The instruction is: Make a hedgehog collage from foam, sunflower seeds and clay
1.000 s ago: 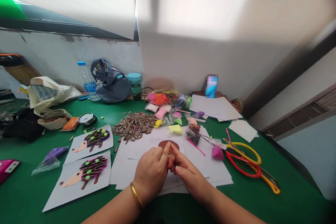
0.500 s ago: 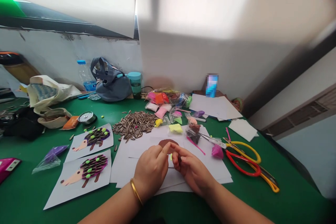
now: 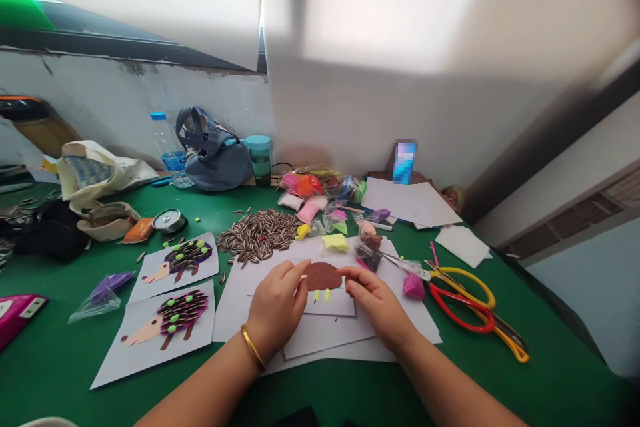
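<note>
A flat brown clay oval (image 3: 323, 276) lies on a small white card (image 3: 330, 307), with two short yellow clay strips (image 3: 327, 295) below it. At the oval's left edge is my left hand (image 3: 280, 297), its index finger and thumb reaching forward and apart. My right hand (image 3: 376, 303) is at the right edge, index finger stretched to the oval and the other fingers curled against the thumb. What lies in those curled fingers is too small to make out. More white sheets (image 3: 250, 317) are under the card.
Two hedgehog pictures (image 3: 175, 320) lie at left. Sunflower seeds (image 3: 260, 233) are heaped behind my left hand. Scissors (image 3: 463, 300) and pink clay (image 3: 413, 285) lie at right. Bagged clay (image 3: 310, 190), a blue bag (image 3: 220, 160) and a phone (image 3: 404, 161) stand along the back.
My hands were together in front of the oval, with a small brown bit at the right fingers. They have moved apart to its two sides, uncovering the oval and yellow strips.
</note>
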The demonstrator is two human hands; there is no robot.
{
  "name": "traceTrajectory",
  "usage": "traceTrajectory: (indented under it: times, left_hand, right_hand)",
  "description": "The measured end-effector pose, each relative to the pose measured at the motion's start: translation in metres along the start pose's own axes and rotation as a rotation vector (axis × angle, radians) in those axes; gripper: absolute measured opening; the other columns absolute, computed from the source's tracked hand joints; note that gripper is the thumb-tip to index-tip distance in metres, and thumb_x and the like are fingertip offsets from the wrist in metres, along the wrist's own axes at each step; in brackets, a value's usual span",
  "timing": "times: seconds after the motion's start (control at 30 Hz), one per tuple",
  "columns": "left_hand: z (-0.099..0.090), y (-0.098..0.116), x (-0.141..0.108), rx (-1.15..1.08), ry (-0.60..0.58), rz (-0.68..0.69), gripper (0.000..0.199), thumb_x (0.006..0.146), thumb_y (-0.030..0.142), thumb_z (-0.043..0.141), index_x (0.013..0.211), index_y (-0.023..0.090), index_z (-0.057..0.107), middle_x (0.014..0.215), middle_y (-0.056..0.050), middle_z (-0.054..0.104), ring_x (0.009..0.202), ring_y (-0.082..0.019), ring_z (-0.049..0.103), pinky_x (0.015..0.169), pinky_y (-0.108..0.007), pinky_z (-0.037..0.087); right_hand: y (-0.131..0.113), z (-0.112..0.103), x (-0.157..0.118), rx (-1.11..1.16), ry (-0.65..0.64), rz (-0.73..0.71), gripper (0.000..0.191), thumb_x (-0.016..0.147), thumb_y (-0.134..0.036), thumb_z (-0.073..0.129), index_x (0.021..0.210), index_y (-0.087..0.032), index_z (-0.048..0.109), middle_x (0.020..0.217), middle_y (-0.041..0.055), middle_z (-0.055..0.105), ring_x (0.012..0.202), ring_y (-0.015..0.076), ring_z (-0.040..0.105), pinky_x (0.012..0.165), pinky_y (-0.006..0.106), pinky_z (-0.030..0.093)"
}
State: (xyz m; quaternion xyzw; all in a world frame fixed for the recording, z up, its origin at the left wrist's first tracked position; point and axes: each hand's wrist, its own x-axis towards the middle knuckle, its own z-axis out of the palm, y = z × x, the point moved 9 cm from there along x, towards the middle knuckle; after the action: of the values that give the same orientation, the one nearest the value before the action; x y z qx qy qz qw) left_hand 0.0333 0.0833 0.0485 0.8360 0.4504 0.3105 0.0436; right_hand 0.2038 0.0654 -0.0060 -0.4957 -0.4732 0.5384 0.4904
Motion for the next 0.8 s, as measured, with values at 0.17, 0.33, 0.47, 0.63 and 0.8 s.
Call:
traceTrajectory:
  times: [0.17, 0.33, 0.47, 0.63, 0.8]
  left_hand:
    - [-0.008, -0.004, 0.003, 0.007, -0.048, -0.04, 0.026, 0.093, 0.021, 0.047, 0.114, 0.018, 0.063, 0.089, -0.006, 0.062, 0.083, -0.02, 0.06, 0.074, -0.033, 0.048]
    - [0.002, 0.007, -0.008, 0.105, -0.347, -0.042, 0.018, 0.09, 0.018, 0.053, 0.102, 0.021, 0.067, 0.089, -0.005, 0.063, 0.083, -0.021, 0.062, 0.073, -0.033, 0.049]
    - [0.012, 0.019, -0.029, 0.225, -0.499, 0.042, 0.027, 0.087, 0.01, 0.053, 0.107, 0.021, 0.066, 0.089, -0.006, 0.065, 0.083, -0.023, 0.063, 0.071, -0.035, 0.051]
    - [0.021, 0.021, -0.049, 0.293, -0.515, 0.083, 0.036, 0.086, 0.006, 0.051, 0.118, 0.018, 0.061, 0.088, -0.007, 0.064, 0.079, -0.023, 0.062, 0.069, -0.037, 0.052]
    - [0.025, 0.016, -0.053, 0.281, -0.46, 0.07, 0.032, 0.085, 0.006, 0.05, 0.112, 0.018, 0.063, 0.086, -0.006, 0.062, 0.079, -0.023, 0.06, 0.069, -0.036, 0.052]
  right_hand:
    - [-0.017, -0.009, -0.001, -0.463, -0.025, -0.177, 0.02, 0.087, -0.027, 0.054, 0.101, -0.022, 0.067, 0.098, 0.0053, 0.063, 0.09, 0.0202, 0.058, 0.081, 0.034, 0.045]
    - [-0.016, 0.01, -0.017, -0.68, -0.253, -0.308, 0.02, 0.084, -0.014, 0.056, 0.095, -0.023, 0.07, 0.096, 0.0055, 0.062, 0.089, 0.0189, 0.059, 0.079, 0.032, 0.048]
    - [-0.015, 0.021, -0.029, -0.906, -0.33, -0.458, 0.023, 0.088, -0.017, 0.055, 0.101, -0.025, 0.072, 0.094, 0.0074, 0.063, 0.089, 0.0208, 0.057, 0.078, 0.035, 0.047]
    - [-0.012, 0.024, -0.038, -1.057, -0.334, -0.605, 0.027, 0.094, -0.02, 0.049, 0.113, -0.024, 0.069, 0.094, 0.0096, 0.064, 0.085, 0.021, 0.055, 0.073, 0.035, 0.044]
    - [-0.01, 0.023, -0.039, -1.078, -0.336, -0.614, 0.025, 0.095, -0.02, 0.049, 0.112, -0.023, 0.067, 0.093, 0.009, 0.065, 0.085, 0.0208, 0.056, 0.074, 0.034, 0.043]
